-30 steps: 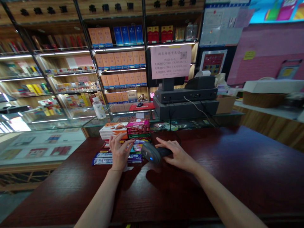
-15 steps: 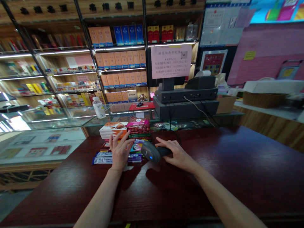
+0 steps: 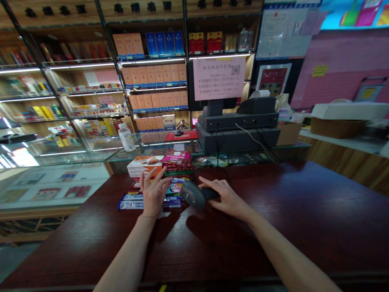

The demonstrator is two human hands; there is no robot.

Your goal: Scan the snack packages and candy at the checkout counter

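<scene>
My left hand [image 3: 153, 193] hovers with spread fingers over a pile of snack packets, with nothing in it. Beneath it lie blue-and-white wrapped bars [image 3: 148, 204]. Behind them stand a stack of orange-and-white boxes [image 3: 144, 166] and pink foil packets [image 3: 178, 159]. My right hand [image 3: 227, 197] rests on the handle of a dark grey handheld barcode scanner [image 3: 193, 194], whose head points left towards the packets. The scanner lies on the dark red wooden counter [image 3: 273, 239].
A glass display case runs behind the counter, with a water bottle [image 3: 126, 138] on top. To its right stands a black till with a receipt printer [image 3: 257, 106] and cables. Shelves of cartons fill the back wall. A wicker basket [image 3: 337, 127] sits at right.
My left hand's fingers have opened out and lifted from the packets. The scanner's blue light no longer shows. My right hand and the scanner stay nearly in place.
</scene>
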